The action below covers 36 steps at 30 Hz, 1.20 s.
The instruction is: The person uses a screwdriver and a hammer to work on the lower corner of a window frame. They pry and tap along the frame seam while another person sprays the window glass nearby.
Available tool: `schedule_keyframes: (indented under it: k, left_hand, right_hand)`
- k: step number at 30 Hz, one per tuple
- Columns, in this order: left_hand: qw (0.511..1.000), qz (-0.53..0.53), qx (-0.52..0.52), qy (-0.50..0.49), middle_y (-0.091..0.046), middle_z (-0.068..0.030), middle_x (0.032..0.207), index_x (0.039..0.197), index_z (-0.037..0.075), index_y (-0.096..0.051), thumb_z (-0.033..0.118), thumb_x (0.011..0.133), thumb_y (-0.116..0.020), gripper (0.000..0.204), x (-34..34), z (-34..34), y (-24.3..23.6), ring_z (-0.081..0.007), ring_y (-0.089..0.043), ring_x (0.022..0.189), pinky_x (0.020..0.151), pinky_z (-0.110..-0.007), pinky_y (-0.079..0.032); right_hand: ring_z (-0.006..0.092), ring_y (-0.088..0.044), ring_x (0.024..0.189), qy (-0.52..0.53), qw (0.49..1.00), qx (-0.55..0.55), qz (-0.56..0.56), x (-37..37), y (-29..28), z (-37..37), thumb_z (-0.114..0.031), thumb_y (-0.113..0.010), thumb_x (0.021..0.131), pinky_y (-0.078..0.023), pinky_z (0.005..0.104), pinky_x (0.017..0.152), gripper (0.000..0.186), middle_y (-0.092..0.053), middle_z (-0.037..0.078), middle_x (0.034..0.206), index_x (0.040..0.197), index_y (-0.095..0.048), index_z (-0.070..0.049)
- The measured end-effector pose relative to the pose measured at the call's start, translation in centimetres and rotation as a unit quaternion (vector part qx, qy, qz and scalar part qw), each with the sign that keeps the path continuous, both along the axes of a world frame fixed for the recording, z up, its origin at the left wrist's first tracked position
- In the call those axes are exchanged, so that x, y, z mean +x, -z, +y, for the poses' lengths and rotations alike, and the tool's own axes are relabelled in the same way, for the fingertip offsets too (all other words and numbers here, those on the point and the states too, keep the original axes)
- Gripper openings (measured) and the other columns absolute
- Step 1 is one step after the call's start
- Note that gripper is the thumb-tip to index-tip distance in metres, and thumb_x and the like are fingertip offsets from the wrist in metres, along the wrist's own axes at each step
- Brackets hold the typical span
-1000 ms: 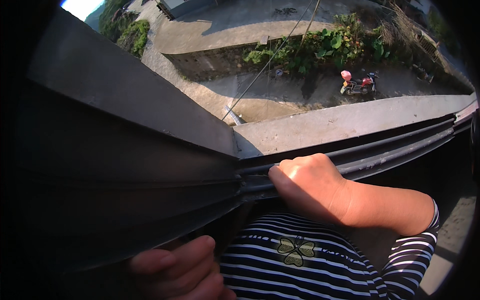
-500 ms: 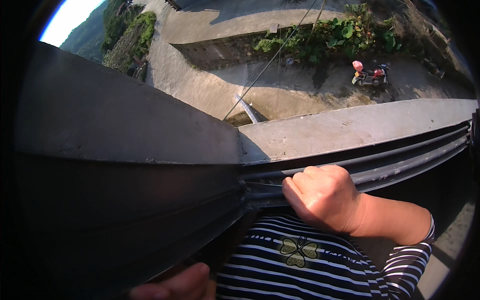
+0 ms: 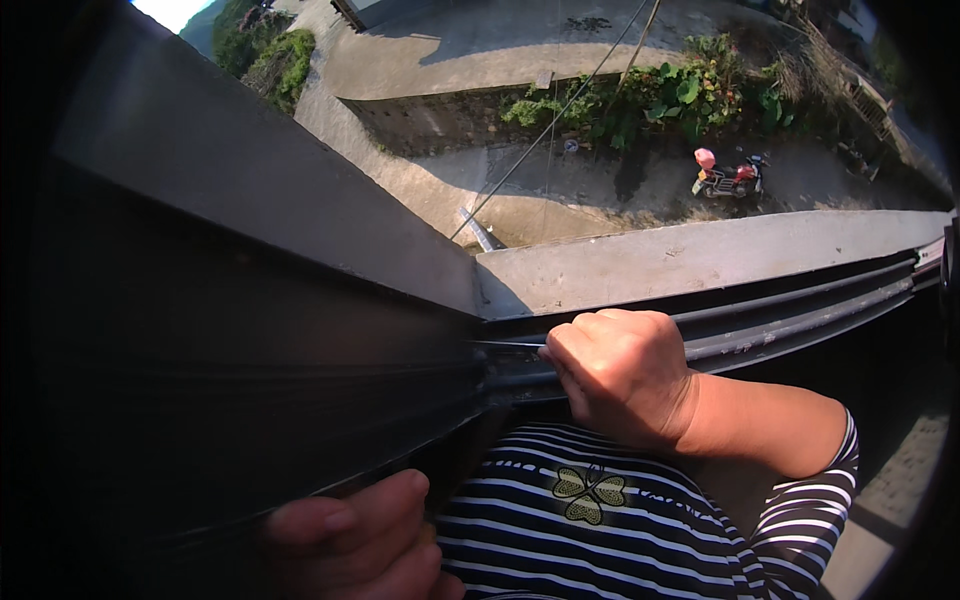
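Observation:
My right hand is closed in a fist just above the dark window track. From its thumb side a thin, straight, shiny metal rod points left to the corner where the track meets the dark upright frame. The fist hides the rest of the rod, so its kind does not show. Low in the view, in shade, my left hand is near the frame's lower edge with its fingers curled together. A hint of yellow shows by its fingers, too little to name.
A concrete sill runs beyond the track, and a grey wall rises at left. Far below lie a paved yard, a red motorcycle and green plants. A cable crosses the view.
My left hand has come up further into view. My right fist has shifted slightly left and up with the rod, and more of the rod's length shows against the corner. The view has tilted.

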<state>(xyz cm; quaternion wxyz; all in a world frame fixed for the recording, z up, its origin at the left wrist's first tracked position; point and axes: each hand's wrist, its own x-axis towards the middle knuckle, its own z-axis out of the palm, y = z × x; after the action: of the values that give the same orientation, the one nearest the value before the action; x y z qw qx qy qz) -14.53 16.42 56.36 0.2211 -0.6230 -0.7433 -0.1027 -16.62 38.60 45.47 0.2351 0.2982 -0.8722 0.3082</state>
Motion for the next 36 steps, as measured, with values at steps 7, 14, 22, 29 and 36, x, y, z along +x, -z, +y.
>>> schedule_keyframes:
  k: [7,14,22,29,36]
  left_hand:
    - [0.981,-0.036,0.169,-0.088,-0.066,-0.0008,0.062,0.088,0.014,-0.057,0.039,0.092,-0.061,0.026,2.4,-1.8,5.7,-0.0104,-0.068,0.070,0.097,-0.031,-0.045]
    - [0.988,-0.063,0.110,-0.087,-0.058,0.0029,0.056,0.089,0.015,-0.054,0.042,0.093,-0.058,0.027,2.7,-2.7,4.8,-0.0105,-0.063,0.060,0.101,-0.034,-0.038]
    - [0.981,-0.012,0.037,-0.188,-0.055,0.0066,0.054,0.094,0.019,-0.049,0.052,0.094,-0.053,0.034,4.2,-3.5,3.2,-0.0093,-0.063,0.065,0.105,-0.036,-0.032]
    - [0.981,-0.029,0.024,-0.189,-0.058,0.0063,0.055,0.092,0.018,-0.049,0.052,0.094,-0.054,0.034,4.5,-3.4,2.8,-0.0088,-0.065,0.066,0.105,-0.034,-0.033]
    - [0.998,-0.028,-0.007,-0.052,-0.065,0.0005,0.062,0.090,0.012,-0.051,0.038,0.096,-0.054,0.027,1.5,-2.6,1.1,-0.0120,-0.070,0.071,0.099,-0.032,-0.039]
  right_hand:
    - [0.0314,-0.060,0.060,0.066,0.995,0.034,-0.061,-0.6,-1.0,1.4,-0.009,-0.067,0.081,-0.047,0.0383,0.053,0.011,-0.060,0.012,0.065,0.071,-0.062,-0.005]
    - [0.0301,-0.064,0.059,0.006,0.972,0.192,-0.134,1.6,0.6,1.1,-0.011,-0.063,0.076,-0.050,0.0384,0.052,0.008,-0.062,0.012,0.065,0.071,-0.059,-0.007]
    - [0.0255,-0.067,0.061,-0.033,0.981,0.177,-0.077,0.9,1.7,-0.9,-0.011,-0.059,0.073,-0.052,0.0336,0.053,0.010,-0.065,0.012,0.064,0.066,-0.063,-0.005]
    - [0.0236,-0.065,0.057,-0.023,0.981,0.184,-0.063,0.9,1.9,-0.6,-0.012,-0.059,0.074,-0.051,0.0325,0.051,0.012,-0.063,0.011,0.061,0.063,-0.060,-0.006]
    - [0.0230,-0.064,0.057,-0.012,0.980,0.191,-0.055,0.9,2.2,-0.7,-0.012,-0.059,0.073,-0.051,0.0322,0.051,0.011,-0.062,0.011,0.062,0.064,-0.059,-0.007]
